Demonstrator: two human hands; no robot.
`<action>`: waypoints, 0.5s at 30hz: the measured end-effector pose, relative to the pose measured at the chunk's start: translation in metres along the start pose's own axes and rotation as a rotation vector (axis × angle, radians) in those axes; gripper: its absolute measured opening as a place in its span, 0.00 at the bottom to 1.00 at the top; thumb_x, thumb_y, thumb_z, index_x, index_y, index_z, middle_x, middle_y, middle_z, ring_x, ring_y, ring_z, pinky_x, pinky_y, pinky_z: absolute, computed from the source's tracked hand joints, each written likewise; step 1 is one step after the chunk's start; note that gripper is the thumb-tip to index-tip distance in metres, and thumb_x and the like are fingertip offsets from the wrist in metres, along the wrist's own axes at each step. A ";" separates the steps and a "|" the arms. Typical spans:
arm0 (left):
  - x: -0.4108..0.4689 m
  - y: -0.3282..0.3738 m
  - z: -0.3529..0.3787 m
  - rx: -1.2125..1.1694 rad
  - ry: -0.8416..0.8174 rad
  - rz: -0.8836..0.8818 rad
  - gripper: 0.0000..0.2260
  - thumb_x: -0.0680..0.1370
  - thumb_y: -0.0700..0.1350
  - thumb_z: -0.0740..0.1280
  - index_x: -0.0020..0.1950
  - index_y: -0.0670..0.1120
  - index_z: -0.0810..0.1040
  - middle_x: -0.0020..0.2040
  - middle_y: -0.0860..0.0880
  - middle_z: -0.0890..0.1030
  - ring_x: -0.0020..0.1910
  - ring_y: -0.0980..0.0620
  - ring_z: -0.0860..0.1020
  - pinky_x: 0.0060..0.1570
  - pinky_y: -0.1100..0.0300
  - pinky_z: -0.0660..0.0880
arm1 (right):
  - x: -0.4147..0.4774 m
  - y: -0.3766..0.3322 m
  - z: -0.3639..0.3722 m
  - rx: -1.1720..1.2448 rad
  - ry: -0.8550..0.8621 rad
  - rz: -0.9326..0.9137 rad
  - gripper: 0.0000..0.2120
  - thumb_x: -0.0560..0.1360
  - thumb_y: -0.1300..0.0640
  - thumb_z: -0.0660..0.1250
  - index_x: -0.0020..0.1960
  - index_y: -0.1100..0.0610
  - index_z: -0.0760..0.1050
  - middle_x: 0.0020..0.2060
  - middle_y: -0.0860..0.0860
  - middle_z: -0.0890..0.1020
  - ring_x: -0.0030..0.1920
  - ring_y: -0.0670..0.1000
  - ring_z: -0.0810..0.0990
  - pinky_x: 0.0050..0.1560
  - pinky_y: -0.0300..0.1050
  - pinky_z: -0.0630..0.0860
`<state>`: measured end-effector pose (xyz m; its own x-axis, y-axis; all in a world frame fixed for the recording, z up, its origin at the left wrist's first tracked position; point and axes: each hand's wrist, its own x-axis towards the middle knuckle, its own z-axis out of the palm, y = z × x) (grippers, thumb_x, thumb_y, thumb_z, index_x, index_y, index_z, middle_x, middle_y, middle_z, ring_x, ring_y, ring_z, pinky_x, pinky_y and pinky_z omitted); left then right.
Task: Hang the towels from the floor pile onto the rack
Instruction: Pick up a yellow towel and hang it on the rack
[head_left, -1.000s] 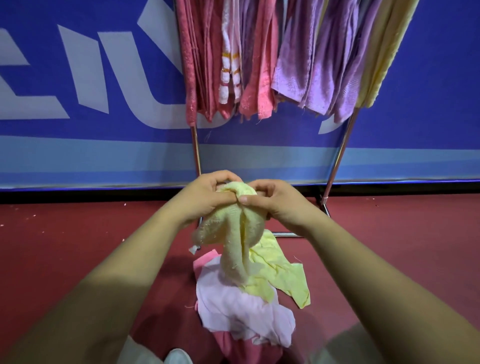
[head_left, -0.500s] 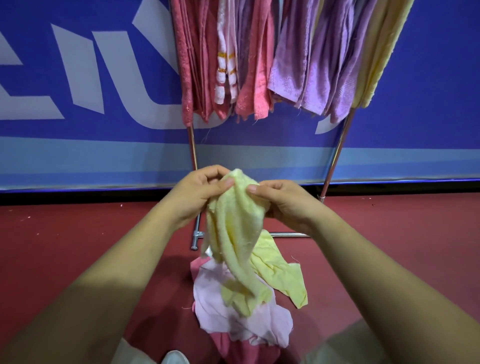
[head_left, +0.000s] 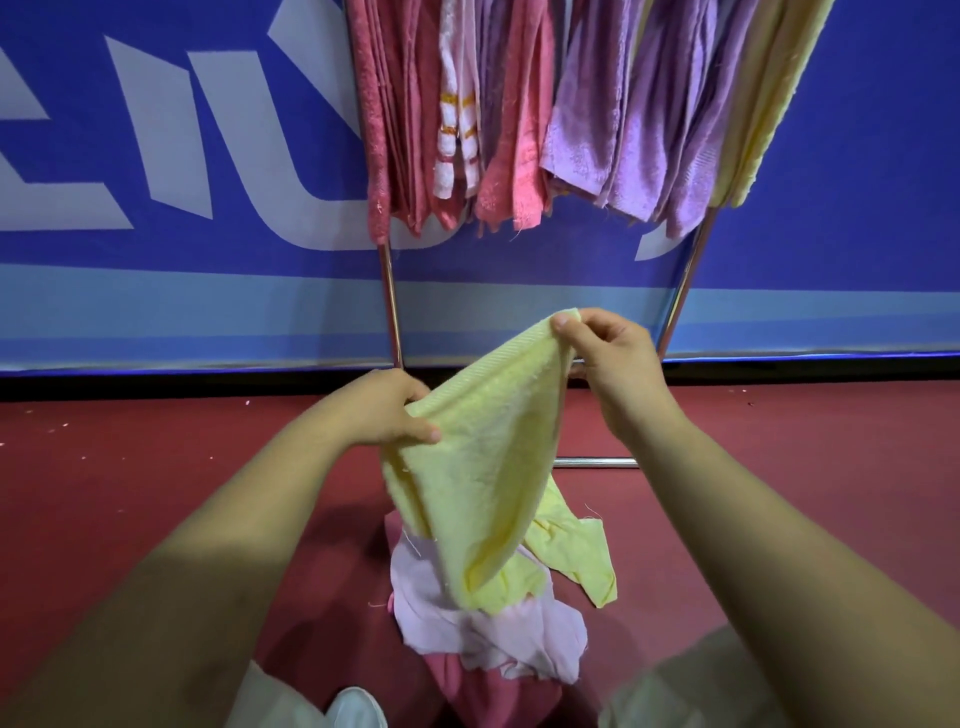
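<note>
Banner (head_left: 156, 130): blue with large white lettering, across the upper left and behind everything.
Left hand (head_left: 384, 410): centre left, clenched on the lower corner of the yellow towel (head_left: 483, 457), thumb on top of the cloth.
Yellow towel: mid-frame, stretched on a slant between both hands, lifted off the floor, loose end drooping onto the floor pile (head_left: 467, 618).
Floor pile: lower centre, directly below the held towel; pale pink cloth on top, darker pink beneath, another yellow cloth (head_left: 576, 556) at its right edge.
Right hand (head_left: 613, 364): centre right, higher than the left, pinching the towel's upper corner between thumb and fingers.
Rack (head_left: 685, 280): chrome legs behind the hands, base bar on the floor.
Hung towels (head_left: 519, 104): top centre to right, pink, then purple, then pale yellow.
Floor (head_left: 130, 467): dark red.
</note>
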<state>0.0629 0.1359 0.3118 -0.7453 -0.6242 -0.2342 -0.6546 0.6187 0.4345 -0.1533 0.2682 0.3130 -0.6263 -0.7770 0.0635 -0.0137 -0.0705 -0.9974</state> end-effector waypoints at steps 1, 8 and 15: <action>0.001 -0.006 0.001 0.081 -0.023 -0.050 0.07 0.71 0.51 0.77 0.45 0.50 0.84 0.34 0.55 0.80 0.33 0.59 0.76 0.32 0.64 0.68 | 0.002 0.001 -0.003 -0.054 0.053 -0.008 0.07 0.78 0.55 0.70 0.44 0.55 0.83 0.37 0.48 0.83 0.38 0.46 0.79 0.41 0.47 0.77; 0.003 -0.033 -0.003 0.107 0.017 -0.202 0.06 0.76 0.52 0.71 0.45 0.51 0.82 0.45 0.50 0.83 0.47 0.50 0.79 0.43 0.60 0.71 | 0.017 0.009 -0.029 -0.270 0.321 -0.039 0.08 0.77 0.53 0.69 0.44 0.58 0.82 0.34 0.46 0.79 0.33 0.40 0.75 0.42 0.44 0.74; -0.003 0.008 -0.005 -0.841 0.174 -0.050 0.08 0.80 0.43 0.67 0.58 0.52 0.77 0.45 0.43 0.81 0.38 0.50 0.78 0.39 0.57 0.74 | 0.018 0.015 -0.023 -0.345 0.245 -0.041 0.06 0.76 0.55 0.70 0.45 0.58 0.82 0.36 0.55 0.84 0.34 0.53 0.84 0.42 0.58 0.84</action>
<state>0.0604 0.1404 0.3202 -0.6435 -0.7478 -0.1636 -0.3235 0.0721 0.9435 -0.1833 0.2677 0.2986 -0.7862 -0.6030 0.1353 -0.2769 0.1479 -0.9495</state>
